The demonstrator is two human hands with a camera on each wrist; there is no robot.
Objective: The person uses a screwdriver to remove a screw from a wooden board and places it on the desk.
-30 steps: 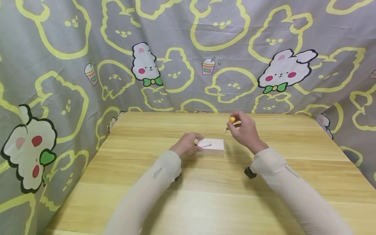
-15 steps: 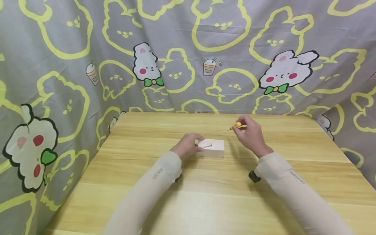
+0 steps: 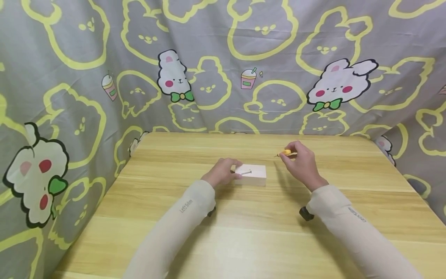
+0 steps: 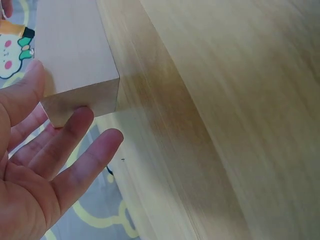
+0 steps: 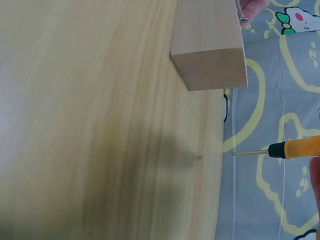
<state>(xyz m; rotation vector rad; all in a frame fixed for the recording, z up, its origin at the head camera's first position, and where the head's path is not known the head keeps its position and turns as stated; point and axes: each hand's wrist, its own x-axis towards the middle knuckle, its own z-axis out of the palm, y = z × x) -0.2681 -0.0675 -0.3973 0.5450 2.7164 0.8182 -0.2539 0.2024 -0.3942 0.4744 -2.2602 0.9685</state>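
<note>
A pale wooden block (image 3: 257, 179) lies on the table, a metal screw (image 3: 246, 173) on its side on top. My left hand (image 3: 222, 171) grips the block's left end. In the left wrist view the thumb lies along one side of the block (image 4: 80, 45) and a finger touches its end face. To the right of the block, my right hand (image 3: 303, 166) pinches a small screwdriver by its orange handle (image 3: 287, 152), held above the table. Its thin shaft points left in the head view; the screwdriver (image 5: 300, 148) is apart from the block (image 5: 210, 30) in the right wrist view.
The wooden table (image 3: 230, 236) spreads around both hands. A grey curtain (image 3: 216, 31) with yellow outlines and cartoon animals hangs along its back and sides. A dark wrist device (image 3: 306, 213) shows under the right sleeve.
My right hand has moved right and a little toward me with the screwdriver, which has tilted from tip-down to nearly level. The left hand, block and screw stay in place.
</note>
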